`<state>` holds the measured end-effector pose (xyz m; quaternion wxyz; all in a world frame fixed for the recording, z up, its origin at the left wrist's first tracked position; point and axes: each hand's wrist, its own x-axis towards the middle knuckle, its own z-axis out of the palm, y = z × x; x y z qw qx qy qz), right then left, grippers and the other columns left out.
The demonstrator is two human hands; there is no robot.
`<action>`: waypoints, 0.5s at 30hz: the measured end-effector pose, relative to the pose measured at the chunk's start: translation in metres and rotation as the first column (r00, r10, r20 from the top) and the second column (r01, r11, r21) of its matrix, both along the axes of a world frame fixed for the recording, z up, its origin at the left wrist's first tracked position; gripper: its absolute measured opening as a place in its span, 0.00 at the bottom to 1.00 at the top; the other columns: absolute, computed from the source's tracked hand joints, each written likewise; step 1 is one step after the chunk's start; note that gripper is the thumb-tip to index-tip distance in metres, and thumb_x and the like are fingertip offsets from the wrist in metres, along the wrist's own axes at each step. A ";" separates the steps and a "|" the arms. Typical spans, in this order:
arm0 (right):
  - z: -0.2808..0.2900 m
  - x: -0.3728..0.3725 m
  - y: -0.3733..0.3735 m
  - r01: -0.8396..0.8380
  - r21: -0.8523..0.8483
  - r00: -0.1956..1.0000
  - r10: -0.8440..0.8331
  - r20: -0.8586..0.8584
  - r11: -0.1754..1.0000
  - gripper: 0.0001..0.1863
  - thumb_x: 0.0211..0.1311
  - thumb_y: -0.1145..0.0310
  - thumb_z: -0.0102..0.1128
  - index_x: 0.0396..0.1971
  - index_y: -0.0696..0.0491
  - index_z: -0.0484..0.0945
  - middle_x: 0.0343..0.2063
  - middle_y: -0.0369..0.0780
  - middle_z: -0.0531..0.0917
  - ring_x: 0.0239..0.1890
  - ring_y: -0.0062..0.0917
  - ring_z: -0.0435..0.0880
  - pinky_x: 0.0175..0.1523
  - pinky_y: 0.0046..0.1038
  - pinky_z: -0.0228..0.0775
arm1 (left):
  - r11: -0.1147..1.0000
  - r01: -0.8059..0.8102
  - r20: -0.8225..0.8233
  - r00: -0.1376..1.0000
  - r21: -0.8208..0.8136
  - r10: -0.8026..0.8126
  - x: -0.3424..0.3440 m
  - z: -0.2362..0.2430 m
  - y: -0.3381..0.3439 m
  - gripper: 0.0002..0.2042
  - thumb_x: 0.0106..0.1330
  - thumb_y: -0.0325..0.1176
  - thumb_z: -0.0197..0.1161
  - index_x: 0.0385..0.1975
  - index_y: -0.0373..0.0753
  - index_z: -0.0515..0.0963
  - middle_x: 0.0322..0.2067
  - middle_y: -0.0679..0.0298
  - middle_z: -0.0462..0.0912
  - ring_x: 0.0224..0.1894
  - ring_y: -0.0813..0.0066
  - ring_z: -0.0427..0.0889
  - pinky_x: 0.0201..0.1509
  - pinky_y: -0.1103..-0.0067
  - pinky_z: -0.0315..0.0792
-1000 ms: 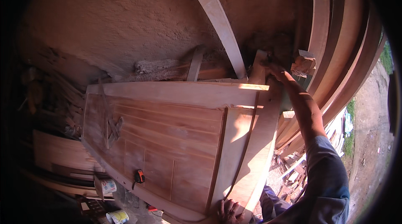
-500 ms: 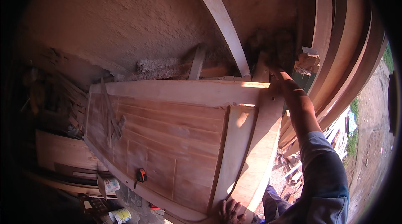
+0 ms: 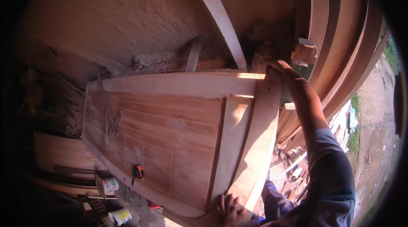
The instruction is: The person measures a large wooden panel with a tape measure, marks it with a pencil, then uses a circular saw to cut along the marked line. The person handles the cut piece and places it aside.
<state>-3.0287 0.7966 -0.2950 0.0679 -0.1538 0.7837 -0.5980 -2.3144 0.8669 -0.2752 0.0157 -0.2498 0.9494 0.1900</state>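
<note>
A pale wooden panelled door [image 3: 195, 133] lies across the middle, with an orange-and-black tape measure [image 3: 138, 171] and loose slats [image 3: 108, 121] on it. A long board [image 3: 265, 121] runs along its right end. My left hand [image 3: 229, 208] rests with spread fingers on the wood at the near right corner, partly in shadow. My right arm stretches forward along the board, and my right hand [image 3: 275, 63] has its fingers curled on the board's far end, in shadow; the fingertips are hard to make out.
A rough wall [image 3: 106, 23] stands behind, with a white plank [image 3: 216, 10] leaning on it. Long boards [image 3: 340, 48] stand at right, beside wood scraps [image 3: 293, 167] and a dirt path [image 3: 369, 142]. Stacked panels [image 3: 55, 150] and buckets [image 3: 120, 216] are at lower left.
The whole scene has shifted slightly up and left in the view. Both my hands remain at about the same places on the wood.
</note>
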 end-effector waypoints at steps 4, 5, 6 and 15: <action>0.035 0.013 0.003 0.067 0.125 0.993 -0.054 -0.106 0.990 0.25 0.63 0.48 0.67 0.40 0.59 0.83 0.36 0.48 0.87 0.42 0.37 0.86 0.50 0.34 0.74 | 0.996 0.065 -0.163 0.984 -0.060 -0.074 -0.004 0.003 -0.003 0.30 0.68 0.61 0.57 0.63 0.48 0.73 0.67 0.59 0.71 0.68 0.37 0.66 0.64 0.44 0.63; 0.044 0.019 0.007 0.074 0.259 0.994 -0.050 -0.100 0.963 0.25 0.63 0.48 0.67 0.40 0.59 0.83 0.36 0.48 0.87 0.42 0.37 0.87 0.50 0.34 0.74 | 0.993 0.084 -0.199 0.975 -0.088 -0.100 -0.003 0.005 -0.003 0.30 0.67 0.60 0.58 0.64 0.49 0.73 0.67 0.59 0.71 0.69 0.37 0.66 0.65 0.44 0.62; 0.055 0.025 0.012 0.040 0.420 0.995 0.004 -0.103 0.907 0.21 0.63 0.53 0.66 0.45 0.56 0.83 0.39 0.50 0.87 0.45 0.42 0.86 0.51 0.38 0.76 | 0.991 0.090 -0.211 0.971 -0.103 -0.110 -0.004 0.007 -0.005 0.31 0.66 0.59 0.60 0.65 0.49 0.72 0.68 0.59 0.70 0.69 0.37 0.65 0.65 0.44 0.62; 0.045 0.271 0.157 0.060 0.116 0.998 -0.057 -0.036 0.991 0.20 0.75 0.59 0.57 0.58 0.56 0.78 0.47 0.47 0.87 0.50 0.29 0.85 0.56 0.30 0.76 | 0.975 0.181 -0.111 0.974 -0.132 -0.196 -0.005 0.018 -0.012 0.34 0.66 0.59 0.60 0.70 0.52 0.66 0.71 0.58 0.66 0.72 0.34 0.58 0.68 0.40 0.57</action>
